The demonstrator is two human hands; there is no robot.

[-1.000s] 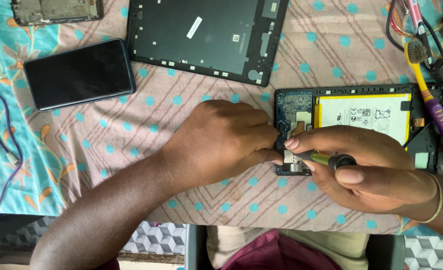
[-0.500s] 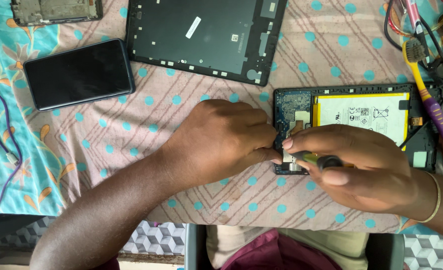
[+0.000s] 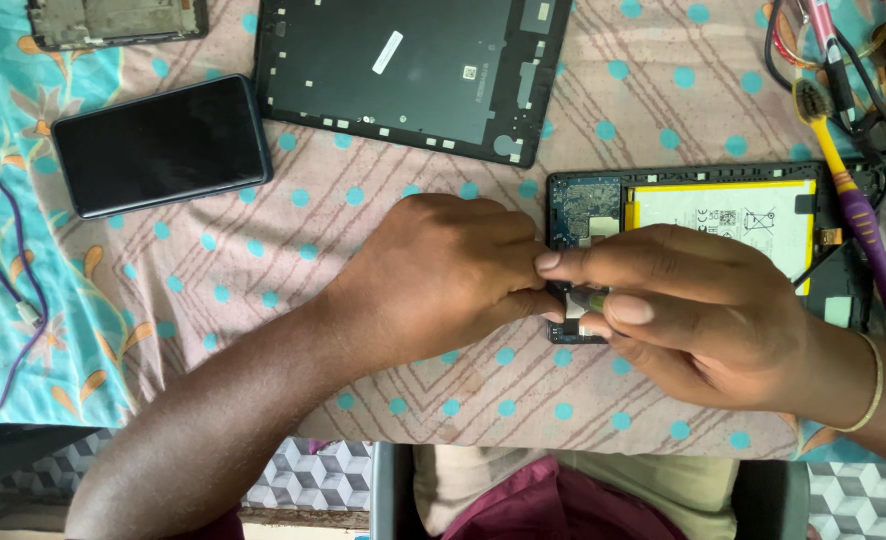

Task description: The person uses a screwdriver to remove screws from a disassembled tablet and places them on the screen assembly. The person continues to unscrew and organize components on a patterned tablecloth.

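While both hands meet at the opened tablet [image 3: 708, 250], the stage reads so:
Done: back cover [image 3: 413, 70] is off and lies apart near the top.
In hand: right hand [image 3: 693, 310] pinches a small tool [image 3: 591, 298] at the circuit board [image 3: 585, 210]; left hand [image 3: 443, 275] is curled, fingertips pressing beside it.
Left: battery [image 3: 728, 215] sits in place; tablet remains uncovered.
Nearby: phone [image 3: 163, 145], toothbrush [image 3: 853, 200].

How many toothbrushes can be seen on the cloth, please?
1. A yellow and purple plastic toothbrush lies at the right edge, beside the opened black tablet with the white battery. Others may be hidden among the cables above it.
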